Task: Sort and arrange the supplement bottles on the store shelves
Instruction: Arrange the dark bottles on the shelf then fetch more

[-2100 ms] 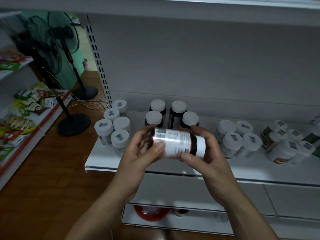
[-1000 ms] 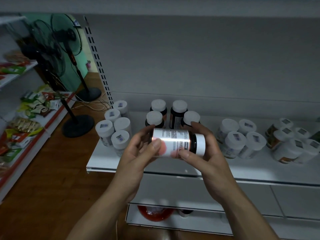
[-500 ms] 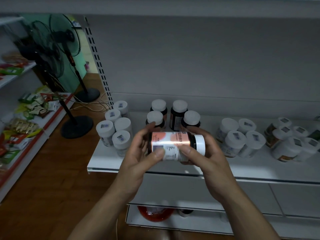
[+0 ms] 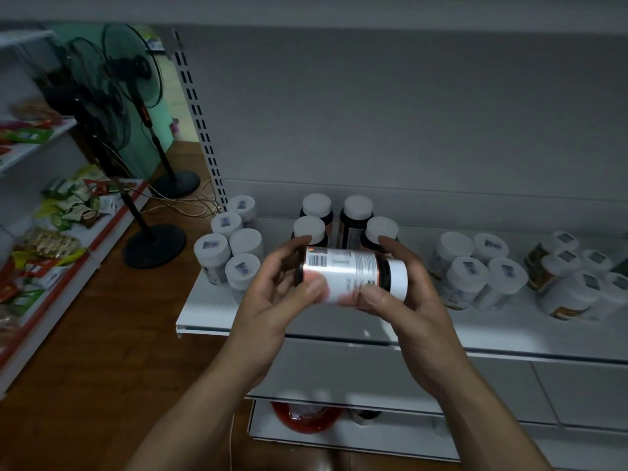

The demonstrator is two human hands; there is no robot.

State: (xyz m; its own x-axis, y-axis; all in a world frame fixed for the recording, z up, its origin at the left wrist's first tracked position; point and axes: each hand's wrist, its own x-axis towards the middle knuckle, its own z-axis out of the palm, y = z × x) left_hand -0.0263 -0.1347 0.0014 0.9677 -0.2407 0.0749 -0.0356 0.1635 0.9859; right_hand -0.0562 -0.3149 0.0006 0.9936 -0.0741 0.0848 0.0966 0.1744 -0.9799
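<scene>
**Label check at the supplement shelf.** A person's two hands hold a dark supplement bottle (image 4: 353, 270) on its side above the front of the white shelf (image 4: 210, 314). Its white cap points right and its barcode panel faces up. The left hand (image 4: 268, 307) curls round the base end with the thumb pressed on the label. The right hand (image 4: 411, 300) wraps the cap end, thumb on the label's lower edge. Both hands are closed on the bottle, which touches nothing else.

Directly behind it stand four dark white-capped bottles (image 4: 355, 212), which look to be its match. A cluster of pale bottles (image 4: 243, 246) sits to the left and a cluster of white tubs (image 4: 475, 273) to the right. Green-and-orange labelled jars (image 4: 540, 263) are farther right. Two pedestal fans (image 4: 132, 66) stand on the wooden floor at left.

The step appears to be reading the label to choose a group. Doing it well means checking the print against the dark bottles, then tipping the bottle upright by the cap end. It should then go down in the bare shelf space just in front of that group, label outward, without knocking the front pair.
</scene>
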